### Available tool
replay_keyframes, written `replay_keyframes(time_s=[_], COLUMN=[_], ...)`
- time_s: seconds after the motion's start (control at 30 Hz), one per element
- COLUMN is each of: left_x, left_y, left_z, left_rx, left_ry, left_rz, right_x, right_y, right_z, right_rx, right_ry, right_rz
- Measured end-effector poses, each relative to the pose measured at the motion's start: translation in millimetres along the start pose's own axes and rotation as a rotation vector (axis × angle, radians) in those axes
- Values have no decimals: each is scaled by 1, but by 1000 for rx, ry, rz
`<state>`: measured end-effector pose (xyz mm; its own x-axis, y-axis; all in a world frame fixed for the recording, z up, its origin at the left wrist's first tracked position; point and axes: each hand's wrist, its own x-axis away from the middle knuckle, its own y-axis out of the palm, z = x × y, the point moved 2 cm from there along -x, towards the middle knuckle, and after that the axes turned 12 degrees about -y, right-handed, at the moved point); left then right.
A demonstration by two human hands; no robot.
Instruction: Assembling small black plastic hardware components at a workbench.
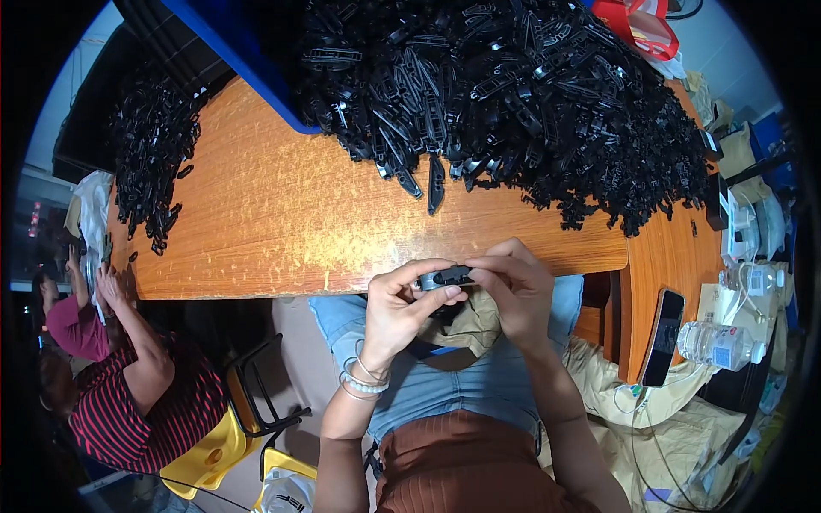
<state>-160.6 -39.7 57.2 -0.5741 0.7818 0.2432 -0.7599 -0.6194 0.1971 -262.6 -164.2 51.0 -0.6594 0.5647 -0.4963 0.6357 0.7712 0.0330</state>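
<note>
Just off the table's near edge, I hold a small black plastic part with a grey side between both hands. My left hand pinches its left end between thumb and fingers. At its right end are the closed thumb and fingertips of my right hand; whether they grip a second, smaller piece cannot be made out. Beyond my hands, a large heap of long black plastic parts spreads over the wooden table. Smaller black pieces make up the heap's right side. One long part lies at its near edge.
A blue bin stands at the back, with another pile of black parts to the left. At right are a phone and a clear bottle. A person in a striped top sits left on a yellow chair.
</note>
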Motion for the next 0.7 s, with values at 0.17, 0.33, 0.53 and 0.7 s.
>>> replay_keyframes(time_s=[0.17,0.33,0.53,0.7], left_x=[1,-3,-2,-3], left_y=[1,-3,5,4], left_z=[-2,-6,-3,-3], left_rx=[109,42,39,15], left_ry=[-85,-34,-120,-169], left_rz=[-55,4,-9,-40], right_x=[-1,-3,3,-1], right_y=[-5,1,-9,-7], right_z=[-8,-10,-5,-10], right_rx=[217,128,276,444], right_ry=[-66,75,-93,-208], right_rz=[-39,-74,-55,-115])
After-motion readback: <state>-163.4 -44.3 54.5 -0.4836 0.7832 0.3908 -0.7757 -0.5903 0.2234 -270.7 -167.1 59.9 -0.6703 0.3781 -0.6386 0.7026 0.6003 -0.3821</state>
